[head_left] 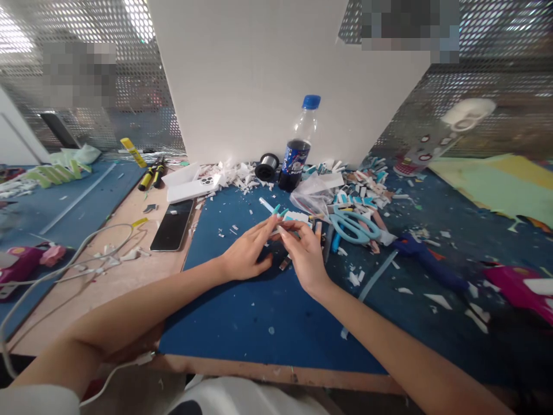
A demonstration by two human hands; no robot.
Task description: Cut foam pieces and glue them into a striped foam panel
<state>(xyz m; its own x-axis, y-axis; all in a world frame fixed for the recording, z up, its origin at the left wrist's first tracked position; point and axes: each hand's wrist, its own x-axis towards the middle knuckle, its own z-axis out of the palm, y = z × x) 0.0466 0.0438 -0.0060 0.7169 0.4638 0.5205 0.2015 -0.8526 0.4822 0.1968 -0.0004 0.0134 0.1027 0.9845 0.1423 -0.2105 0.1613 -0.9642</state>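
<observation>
My left hand (248,252) is over the blue mat, its fingers pointing forward and drawn together. My right hand (306,256) meets it at the fingertips, thumb and fingers bent in a pinch. Whatever lies between the fingers is too small and covered to name. Small teal tips (279,211) show at the left fingertips; I cannot tell whether they are nails or pieces. Just beyond lies a thin pale blue-white stick (265,204). Light-blue-handled scissors (354,225) rest to the right of my right hand, near a clear plastic bag (309,196).
A cola bottle (296,155) and a wire spool (266,166) stand behind the hands among foam scraps (235,176). Phones (173,226) and yellow-black pliers (153,174) lie left. A blue-handled tool (432,265) and magenta glue gun (516,285) lie right.
</observation>
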